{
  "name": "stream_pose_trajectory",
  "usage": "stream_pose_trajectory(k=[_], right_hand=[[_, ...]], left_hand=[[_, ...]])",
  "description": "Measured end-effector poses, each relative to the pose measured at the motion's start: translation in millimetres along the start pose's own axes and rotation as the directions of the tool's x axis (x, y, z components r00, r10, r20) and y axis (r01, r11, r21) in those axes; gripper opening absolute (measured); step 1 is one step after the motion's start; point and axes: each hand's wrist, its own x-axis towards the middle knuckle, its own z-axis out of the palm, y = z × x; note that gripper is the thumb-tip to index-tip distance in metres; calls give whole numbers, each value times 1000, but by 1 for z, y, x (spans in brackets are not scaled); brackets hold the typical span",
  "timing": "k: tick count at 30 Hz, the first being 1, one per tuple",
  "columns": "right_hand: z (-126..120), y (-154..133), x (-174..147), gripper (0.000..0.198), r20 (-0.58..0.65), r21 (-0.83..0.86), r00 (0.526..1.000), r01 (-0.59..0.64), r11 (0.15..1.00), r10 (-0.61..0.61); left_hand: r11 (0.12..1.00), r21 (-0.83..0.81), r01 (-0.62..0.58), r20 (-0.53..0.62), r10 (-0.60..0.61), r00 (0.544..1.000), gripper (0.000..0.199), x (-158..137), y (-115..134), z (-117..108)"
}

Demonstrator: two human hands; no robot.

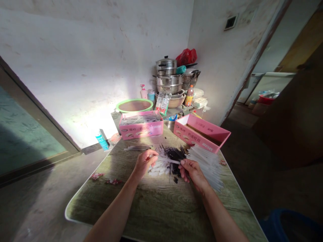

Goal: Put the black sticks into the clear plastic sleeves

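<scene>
A thin whitish plastic tube (169,159) stretches between my hands above the table. My left hand (146,162) pinches its left end, and the fingers of my right hand (193,170) close on the right end. Beneath it lie a heap of small white pieces (157,168) and a heap of thin black pieces (174,153). To the right of my right hand, many similar whitish tubes (205,164) are spread in a loose stack. Several thin sticks (137,148) lie beyond my left hand.
At the table's far side stand a pink box (142,130) filled with whitish tubes and another pink box (202,132), open-topped. Behind are a green-rimmed basin (135,105), stacked steel pots (168,80) and an orange-labelled bottle (189,96). A blue container (277,225) stands by the right edge.
</scene>
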Motion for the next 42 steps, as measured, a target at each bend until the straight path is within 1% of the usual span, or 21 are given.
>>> stream_pose_trajectory(k=[3, 9, 15, 18, 21, 27, 30, 32, 37, 40, 42], right_hand=[[0, 0, 0, 41, 12, -3, 1000, 1, 1000, -1], [-2, -2, -2, 34, 50, -69, 998, -32, 997, 36], [-1, 0, -1, 42, 70, -122, 995, -58, 991, 67], [-3, 1, 0, 37, 57, -157, 997, -50, 986, 60], [-5, 2, 0, 34, 49, -150, 997, -50, 987, 58], [-5, 3, 0, 40, 83, -183, 994, -60, 981, 76], [-4, 1, 1, 35, 52, -176, 996, -60, 983, 70], [-4, 0, 1, 36, 37, -160, 997, -64, 985, 70], [-6, 3, 1, 43, 83, -173, 993, -69, 982, 85], [-7, 4, 2, 36, 58, -175, 996, -57, 983, 68], [-7, 4, 2, 36, 40, -160, 997, -65, 985, 72]], left_hand=[[999, -15, 33, 29, -33, 999, 12, -1, 0, 0], [998, -25, 50, 23, -50, 999, 16, -1, -2, -3], [999, -6, 42, 20, -42, 999, 17, 0, -3, -4], [999, 1, 45, 24, -45, 999, 17, -1, -2, -4], [999, 2, 48, 23, -48, 999, 18, -1, -1, -4], [999, 7, 49, 16, -49, 999, 18, -1, -3, -4], [999, 5, 52, 18, -52, 998, 18, 0, -3, -3], [998, 6, 57, 12, -57, 998, 18, 0, -3, -3], [998, 7, 63, 4, -63, 998, 18, 0, -2, -3], [998, 8, 61, 20, -61, 998, 18, 0, -2, -3], [998, 9, 64, 25, -64, 998, 18, 0, -2, -3]])
